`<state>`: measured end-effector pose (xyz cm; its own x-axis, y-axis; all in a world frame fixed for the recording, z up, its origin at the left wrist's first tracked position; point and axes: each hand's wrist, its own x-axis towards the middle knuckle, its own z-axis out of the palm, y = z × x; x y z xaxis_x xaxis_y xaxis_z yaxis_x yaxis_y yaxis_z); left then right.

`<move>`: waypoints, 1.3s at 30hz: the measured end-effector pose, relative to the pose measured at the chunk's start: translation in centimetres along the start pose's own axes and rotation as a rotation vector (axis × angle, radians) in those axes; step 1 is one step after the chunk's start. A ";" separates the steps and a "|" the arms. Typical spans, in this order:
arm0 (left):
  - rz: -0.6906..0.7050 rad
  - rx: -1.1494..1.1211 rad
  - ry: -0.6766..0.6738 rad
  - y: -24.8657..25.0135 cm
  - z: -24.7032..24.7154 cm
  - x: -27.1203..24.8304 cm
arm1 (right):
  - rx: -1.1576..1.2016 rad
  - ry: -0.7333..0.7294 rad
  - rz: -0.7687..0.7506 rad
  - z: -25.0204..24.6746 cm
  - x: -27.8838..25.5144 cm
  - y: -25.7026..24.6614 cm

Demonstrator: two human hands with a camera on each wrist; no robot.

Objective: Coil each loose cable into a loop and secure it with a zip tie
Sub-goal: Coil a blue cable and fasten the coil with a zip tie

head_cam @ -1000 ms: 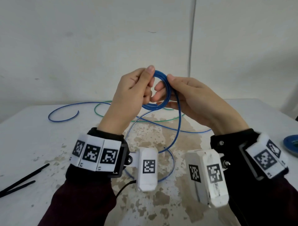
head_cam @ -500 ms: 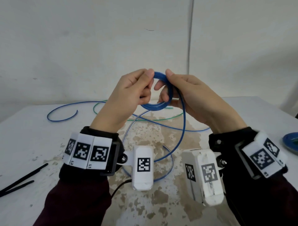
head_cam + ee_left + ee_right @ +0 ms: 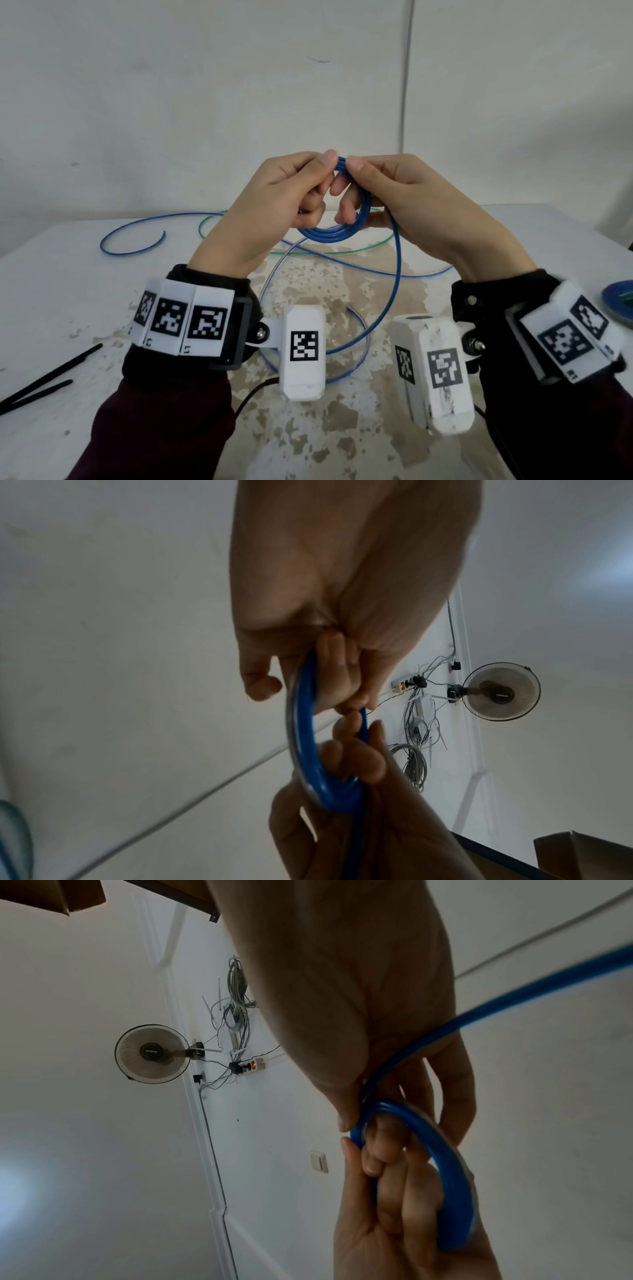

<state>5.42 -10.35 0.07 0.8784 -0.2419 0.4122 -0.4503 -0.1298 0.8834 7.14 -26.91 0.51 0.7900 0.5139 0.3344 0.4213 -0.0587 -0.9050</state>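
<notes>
Both hands hold a small coil of blue cable (image 3: 334, 233) up above the table. My left hand (image 3: 274, 205) pinches the coil at its top with thumb and forefinger, and my right hand (image 3: 404, 205) pinches it right beside, fingers hooked through the loop. The left wrist view shows the blue coil (image 3: 304, 750) between both hands' fingers; the right wrist view shows the coil (image 3: 441, 1164) ringed round fingers. A loose length of the blue cable (image 3: 395, 274) hangs from the coil and loops down to the table. A green cable (image 3: 329, 253) lies behind.
The blue cable's free tail (image 3: 137, 236) curls at the back left of the white, stained table (image 3: 68, 308). Two black zip ties (image 3: 44, 383) lie at the left edge. A blue dish (image 3: 618, 301) sits at the right edge. A wall stands close behind.
My right thumb and fingers have slid up along the coil to meet the left thumb at its top. The hanging loop has shifted slightly. Both hands keep their hold.
</notes>
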 end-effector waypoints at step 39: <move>0.057 -0.304 0.251 -0.8 0.1 0.8 | 0.124 0.115 0.043 1.4 0.3 0.1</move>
<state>6.44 -10.50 -0.31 0.8821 0.0072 0.4709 -0.4646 0.1767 0.8677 6.84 -25.58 0.14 0.8545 0.4118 0.3165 0.3337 0.0316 -0.9421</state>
